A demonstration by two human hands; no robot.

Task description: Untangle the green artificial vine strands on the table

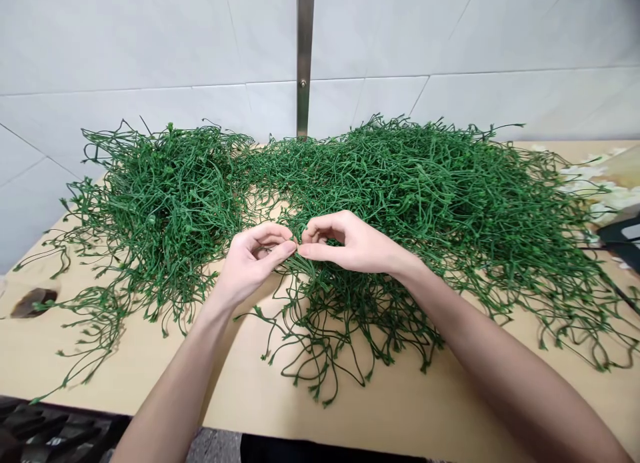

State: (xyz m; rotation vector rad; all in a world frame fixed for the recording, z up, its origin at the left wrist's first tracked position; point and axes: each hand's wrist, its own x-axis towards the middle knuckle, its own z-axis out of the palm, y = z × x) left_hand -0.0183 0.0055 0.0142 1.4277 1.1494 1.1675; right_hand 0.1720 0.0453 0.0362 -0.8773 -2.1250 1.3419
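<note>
A wide heap of thin green plastic stems [425, 190] covers the back of a light wooden table [390, 410], with a second mound of them [160, 203] at the left. My left hand [253, 260] and my right hand [345, 243] meet fingertip to fingertip at the middle, just above a bunch of stems [330, 316] that trails toward me. Both hands are closed in a pinch on the top of this bunch, thumb against forefinger.
A white tiled wall with a vertical metal strip [304, 56] stands behind the table. White artificial flowers [607, 193] and a dark object [623, 240] lie at the right edge. A brown leaf-like scrap [33, 302] lies far left. The table's front edge is close to me.
</note>
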